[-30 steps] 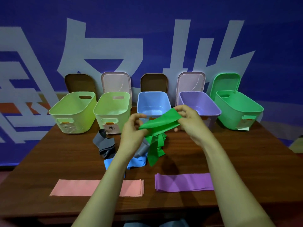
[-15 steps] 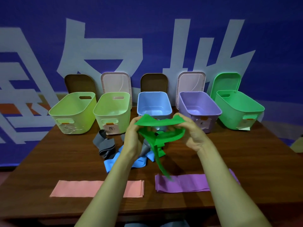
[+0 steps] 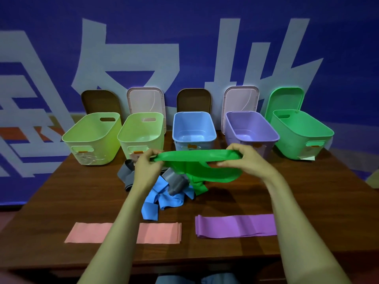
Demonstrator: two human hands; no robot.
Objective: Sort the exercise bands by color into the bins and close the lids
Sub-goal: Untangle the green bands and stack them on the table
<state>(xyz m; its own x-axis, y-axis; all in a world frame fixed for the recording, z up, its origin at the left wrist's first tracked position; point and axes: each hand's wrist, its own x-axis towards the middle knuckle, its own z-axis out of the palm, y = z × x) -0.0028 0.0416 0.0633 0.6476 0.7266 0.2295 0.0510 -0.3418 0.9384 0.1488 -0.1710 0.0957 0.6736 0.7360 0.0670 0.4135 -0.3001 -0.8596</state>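
The left hand (image 3: 146, 163) pinches one end of the green band (image 3: 196, 159), thumb and fingers curled over its edge. The right hand (image 3: 247, 158) grips the other end the same way. Both hands are clamped on the band and hold it as a taut strip just in front of the blue bin (image 3: 193, 114), lifted off the tabletop (image 3: 307, 201). Pulling it wide like this looks meant to straighten it and free it from the tangle; its lower loop sags, and a tail reaches the heap beneath.

That heap lies in front of the blue bin, slightly to its left, with a grey band (image 3: 127, 174) and a blue band (image 3: 162, 198) crumpled together. Further from the blue bin, toward the person, a pink band (image 3: 159, 232) lies flat on the left and a purple band (image 3: 235, 225) flat on the right, apparently smoothed out ready for binning.

The green bin (image 3: 292, 145), the likely target, stands two places right of the blue bin, with the purple bin (image 3: 273, 135) between them. Two yellow-green bins (image 3: 92, 148) stand to the blue bin's left. The blue and purple bins show bare floors, and the lids (image 3: 287, 99) lean upright behind the row, so the openings are clear for dropping bands in. Sorting seems hardly begun.
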